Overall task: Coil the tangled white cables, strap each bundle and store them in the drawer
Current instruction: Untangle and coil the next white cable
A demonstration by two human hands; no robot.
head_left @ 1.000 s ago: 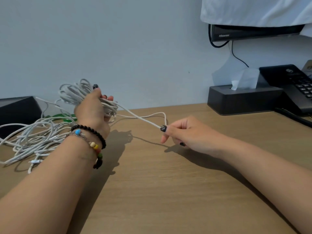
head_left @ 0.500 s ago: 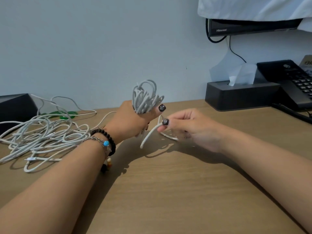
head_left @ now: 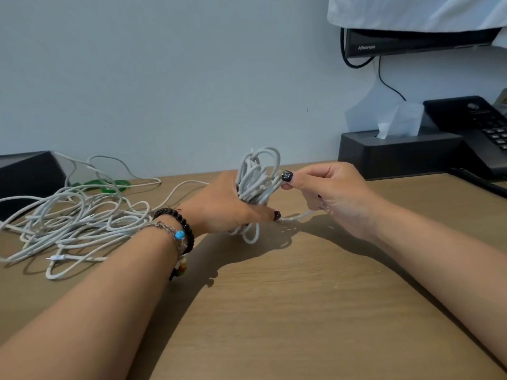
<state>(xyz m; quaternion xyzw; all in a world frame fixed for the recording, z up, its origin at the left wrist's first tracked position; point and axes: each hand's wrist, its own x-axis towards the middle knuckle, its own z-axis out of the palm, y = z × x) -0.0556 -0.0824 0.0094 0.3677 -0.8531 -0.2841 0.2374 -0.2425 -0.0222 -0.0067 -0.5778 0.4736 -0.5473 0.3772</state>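
wooden desk (head_left: 274, 311): left hand (head_left: 227, 204) grips the upright coil (head_left: 256, 179); right hand (head_left: 332, 193), just right, pinches its loose tail (head_left: 297, 216).

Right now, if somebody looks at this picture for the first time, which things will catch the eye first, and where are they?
At the centre, the left hand grips a coiled bundle of white cable upright above the wooden desk, while the right hand pinches its loose end. On the left of the desk lies a tangled heap of white cables. At the back right stand a black tissue box and a black telephone.
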